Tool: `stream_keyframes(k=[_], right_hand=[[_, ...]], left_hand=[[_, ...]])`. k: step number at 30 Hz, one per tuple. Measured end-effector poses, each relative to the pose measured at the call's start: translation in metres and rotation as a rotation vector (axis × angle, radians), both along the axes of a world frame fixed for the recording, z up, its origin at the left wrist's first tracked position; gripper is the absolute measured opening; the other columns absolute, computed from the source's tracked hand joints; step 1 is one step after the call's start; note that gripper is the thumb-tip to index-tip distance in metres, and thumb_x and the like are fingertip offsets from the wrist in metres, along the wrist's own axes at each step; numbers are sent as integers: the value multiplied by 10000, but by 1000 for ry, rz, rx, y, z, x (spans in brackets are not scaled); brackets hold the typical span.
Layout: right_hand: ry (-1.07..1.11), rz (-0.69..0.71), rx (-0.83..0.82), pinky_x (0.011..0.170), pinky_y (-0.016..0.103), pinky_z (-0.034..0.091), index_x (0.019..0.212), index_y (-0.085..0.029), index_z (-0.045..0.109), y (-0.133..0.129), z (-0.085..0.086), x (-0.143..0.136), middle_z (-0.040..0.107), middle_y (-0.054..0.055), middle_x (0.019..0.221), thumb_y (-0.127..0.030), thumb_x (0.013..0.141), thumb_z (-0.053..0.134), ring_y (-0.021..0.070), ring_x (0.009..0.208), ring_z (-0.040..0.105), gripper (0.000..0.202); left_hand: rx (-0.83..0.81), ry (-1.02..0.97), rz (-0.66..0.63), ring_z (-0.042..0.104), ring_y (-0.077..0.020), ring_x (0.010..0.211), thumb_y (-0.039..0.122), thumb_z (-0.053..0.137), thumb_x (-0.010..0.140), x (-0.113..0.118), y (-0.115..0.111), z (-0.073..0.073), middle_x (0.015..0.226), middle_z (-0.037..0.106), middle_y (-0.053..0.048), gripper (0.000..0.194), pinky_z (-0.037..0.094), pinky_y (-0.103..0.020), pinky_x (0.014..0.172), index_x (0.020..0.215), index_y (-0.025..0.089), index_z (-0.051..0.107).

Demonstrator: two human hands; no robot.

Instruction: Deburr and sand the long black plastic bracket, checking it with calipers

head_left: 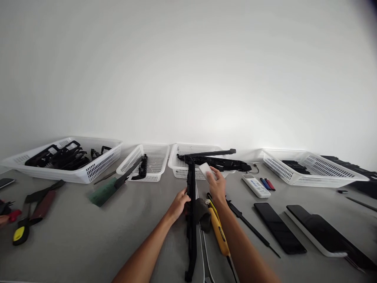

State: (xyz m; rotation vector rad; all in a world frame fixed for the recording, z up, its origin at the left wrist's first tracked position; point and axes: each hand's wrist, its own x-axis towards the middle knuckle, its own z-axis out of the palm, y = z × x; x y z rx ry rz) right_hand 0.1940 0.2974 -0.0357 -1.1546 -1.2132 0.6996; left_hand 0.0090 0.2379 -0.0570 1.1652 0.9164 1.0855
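A long black plastic part [192, 220] stands lengthwise in front of me, with my left hand [179, 205] closed on its left side around the middle. My right hand [217, 184] grips a small white block [207, 173] between thumb and fingers, just right of the part's upper end. Below my right hand lie a yellow-handled tool [219, 232] with a cable and a dark crumpled cloth [203, 214]. Behind the hands, a white basket [179, 171] bears more long black parts [218, 161].
Baskets with black parts stand at left [88, 173], centre-left [156, 173] and right [326, 181]. A white device [256, 186], phones [279, 228] and a thin black tool [250, 226] lie right. At left are a green sheet [103, 192], a yellow-black tool [20, 235] and another person's hand [4, 221].
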Motion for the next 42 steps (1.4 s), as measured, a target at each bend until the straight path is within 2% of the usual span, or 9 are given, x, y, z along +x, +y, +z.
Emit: stream_keyframes(k=[3, 6, 8, 12, 20, 25, 29, 33, 42], right_hand=[[-14, 97, -3, 945, 459, 551, 1279, -177, 791, -4, 4, -1, 800, 129, 1224, -570, 891, 701, 361, 1113, 700, 559], [-45, 256, -32, 875, 428, 575, 1135, -206, 849, -17, 4, -5, 836, 92, 1080, -532, 854, 768, 339, 992, 744, 439], [-56, 298, -39, 905, 432, 573, 1091, -214, 860, -25, 2, -7, 839, 86, 1073, -521, 840, 789, 341, 1009, 749, 402], [-51, 261, -22, 1024, 461, 533, 1175, -207, 835, -30, -2, -9, 823, 97, 1185, -537, 887, 732, 350, 1134, 721, 450], [-51, 215, -28, 1074, 504, 506, 1176, -213, 832, -18, -1, -2, 821, 102, 1209, -549, 879, 740, 375, 1182, 707, 458], [-52, 261, -57, 992, 467, 544, 1153, -209, 845, -16, -2, 3, 831, 91, 1158, -527, 859, 743, 353, 1097, 729, 445], [-66, 366, -109, 780, 391, 580, 1004, -192, 878, -21, -6, 4, 839, 71, 929, -519, 823, 765, 300, 844, 750, 390], [-34, 269, -72, 799, 384, 569, 1145, -196, 847, -18, -8, 6, 835, 84, 1056, -582, 893, 680, 304, 931, 735, 491], [-22, 101, -6, 867, 410, 568, 1199, -194, 812, -8, -16, 8, 819, 111, 1121, -607, 839, 758, 338, 1028, 722, 550]], left_hand=[[-10, -124, -16, 579, -174, 692, 314, 687, 747, -1, -3, 4, 774, 640, 15, 374, 460, -279, 675, 1102, 195, 700], [-19, -157, 23, 609, -188, 758, 344, 727, 771, 0, -3, 3, 809, 668, -1, 377, 464, -282, 717, 1111, 182, 711], [-35, -158, 35, 605, -189, 749, 385, 744, 785, 2, -1, 2, 804, 667, -4, 424, 456, -286, 706, 1150, 170, 719], [-30, -134, 40, 577, -167, 701, 425, 758, 788, 3, 3, 0, 793, 645, 10, 503, 439, -275, 673, 1215, 163, 712], [-27, -98, 20, 543, -143, 652, 410, 738, 781, 2, 1, 5, 775, 618, 21, 442, 417, -255, 600, 1152, 173, 701], [-56, -127, -23, 504, -128, 504, 440, 719, 784, 2, 4, -1, 644, 595, 53, 481, 357, -241, 487, 1185, 189, 628], [-64, -153, -33, 488, -146, 428, 467, 668, 787, 1, 7, -6, 544, 562, 77, 552, 314, -236, 426, 1252, 204, 531], [-48, -123, -63, 498, -150, 419, 414, 640, 769, -1, 6, -6, 524, 557, 77, 604, 334, -240, 432, 1312, 176, 521], [-15, -95, -103, 483, -152, 419, 391, 608, 782, -2, 3, 0, 506, 541, 76, 675, 341, -253, 454, 1397, 125, 523]])
